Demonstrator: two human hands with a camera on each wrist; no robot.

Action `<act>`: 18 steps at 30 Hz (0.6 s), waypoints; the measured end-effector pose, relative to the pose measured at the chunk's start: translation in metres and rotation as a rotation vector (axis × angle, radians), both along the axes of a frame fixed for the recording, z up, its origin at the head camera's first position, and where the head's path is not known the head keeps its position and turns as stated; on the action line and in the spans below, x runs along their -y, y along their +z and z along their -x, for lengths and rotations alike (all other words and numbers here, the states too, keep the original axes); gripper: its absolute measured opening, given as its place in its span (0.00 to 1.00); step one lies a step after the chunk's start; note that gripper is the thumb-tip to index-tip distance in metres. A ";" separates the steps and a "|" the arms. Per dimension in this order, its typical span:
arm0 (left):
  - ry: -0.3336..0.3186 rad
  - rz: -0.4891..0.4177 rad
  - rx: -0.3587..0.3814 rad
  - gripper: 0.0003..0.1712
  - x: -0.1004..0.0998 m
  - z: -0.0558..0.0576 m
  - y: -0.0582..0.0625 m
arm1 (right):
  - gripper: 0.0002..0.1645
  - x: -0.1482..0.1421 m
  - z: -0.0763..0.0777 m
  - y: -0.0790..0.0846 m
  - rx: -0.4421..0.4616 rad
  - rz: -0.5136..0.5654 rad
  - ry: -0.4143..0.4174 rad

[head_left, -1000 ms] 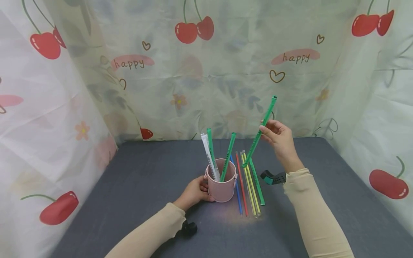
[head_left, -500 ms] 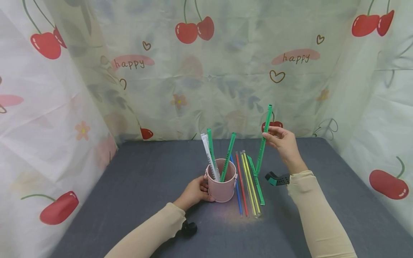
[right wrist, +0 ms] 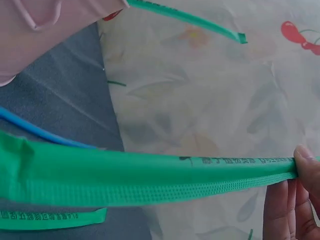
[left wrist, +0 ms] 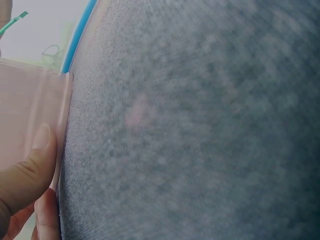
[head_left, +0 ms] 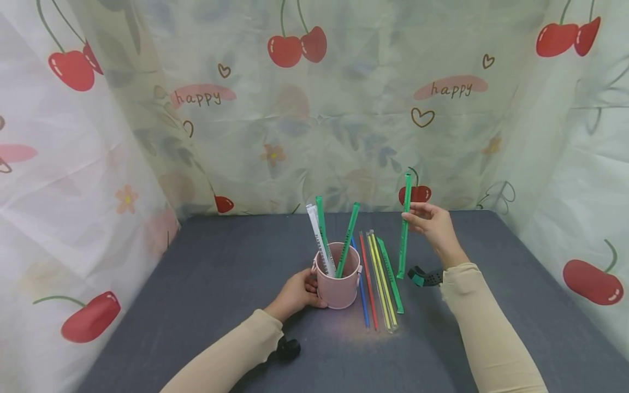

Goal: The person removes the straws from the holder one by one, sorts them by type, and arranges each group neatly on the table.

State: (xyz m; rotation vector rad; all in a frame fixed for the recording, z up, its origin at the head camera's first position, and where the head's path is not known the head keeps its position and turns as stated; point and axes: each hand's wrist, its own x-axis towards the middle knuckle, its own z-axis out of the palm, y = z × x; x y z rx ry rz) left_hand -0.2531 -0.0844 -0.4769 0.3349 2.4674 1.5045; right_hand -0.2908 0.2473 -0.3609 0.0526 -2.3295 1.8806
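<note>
A small pink bucket (head_left: 336, 296) stands upright on the dark table, and my left hand (head_left: 295, 292) grips its lower left side. The left wrist view shows the thumb (left wrist: 31, 172) pressed along its wall. White paper-wrapped straws (head_left: 317, 232) and two green paper-wrapped straws (head_left: 349, 237) lean inside it. To the right, my right hand (head_left: 432, 226) pinches another green wrapped straw (head_left: 404, 245) near its upper part. That straw hangs nearly upright. Printed lettering runs along its wrapper (right wrist: 150, 175) in the right wrist view.
Right of the bucket lie a blue straw (head_left: 364, 303), a red straw (head_left: 372, 289), yellow straws (head_left: 383, 284) in clear wrap and a green wrapped straw (head_left: 392, 284). A cherry-print curtain (head_left: 319, 136) encloses the table's (head_left: 236, 251) back and sides.
My right hand has moved right and down with the green straw, which has swung from slanted to nearly upright. The left hand and the bucket have stayed in place.
</note>
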 end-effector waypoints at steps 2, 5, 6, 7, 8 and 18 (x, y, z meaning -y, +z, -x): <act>0.000 -0.001 0.003 0.33 0.000 -0.001 0.001 | 0.33 -0.002 0.001 -0.004 0.010 -0.028 -0.002; -0.001 -0.005 0.008 0.33 0.000 -0.001 0.002 | 0.33 -0.003 0.002 -0.010 0.023 -0.070 -0.004; -0.002 -0.005 0.008 0.33 0.000 -0.002 0.002 | 0.33 -0.004 0.003 -0.012 0.028 -0.080 0.000; -0.002 -0.005 0.008 0.33 0.000 -0.002 0.002 | 0.33 -0.004 0.004 -0.014 0.035 -0.089 0.003; -0.003 -0.006 0.008 0.33 0.000 -0.002 0.002 | 0.34 -0.005 0.004 -0.016 0.042 -0.096 0.009; -0.004 -0.006 0.001 0.33 0.001 -0.002 0.002 | 0.32 -0.003 0.012 -0.034 0.152 -0.196 0.054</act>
